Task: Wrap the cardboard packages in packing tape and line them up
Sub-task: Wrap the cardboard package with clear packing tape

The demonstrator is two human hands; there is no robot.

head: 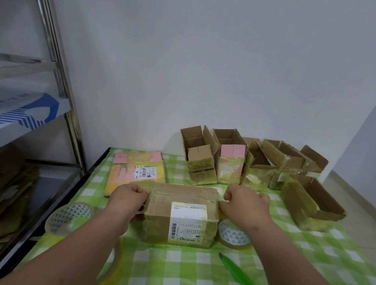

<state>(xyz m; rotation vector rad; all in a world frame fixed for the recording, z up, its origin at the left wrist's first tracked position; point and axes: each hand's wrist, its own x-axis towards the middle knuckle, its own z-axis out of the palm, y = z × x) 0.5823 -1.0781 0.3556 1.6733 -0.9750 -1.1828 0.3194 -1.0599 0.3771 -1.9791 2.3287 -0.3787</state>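
A cardboard package (181, 213), closed, glossy with tape and bearing a white shipping label on its near face, sits at the middle of the green-checked surface (194, 273) with a person's two hands at its ends: the left hand (128, 197) is curled against the left end and the right hand (246, 204) against the right, each seeming to pinch the box's upper edge, though the fingertips are hidden behind the knuckles, so the exact hold cannot be told; held so from both sides, the box is probably being steadied or squared up, either for another pass of tape or for a shift toward the others. Along the wall stands a row of open-topped boxes (248, 165), about five by count, their flaps up and their sides already shiny, which suggests the line the task calls for is being formed there; one more open box (310, 203) lies on its side nearer the right edge. A flat package (136, 172) with pink patches lies just behind the left hand. Three tape rolls are in reach: one patterned roll (68, 218) at left, a second (233, 234) touching the package's right corner, and a plain roll (111, 264) partly hidden by the left forearm. One green utility knife (238, 273) lies in front, handy for cutting tape
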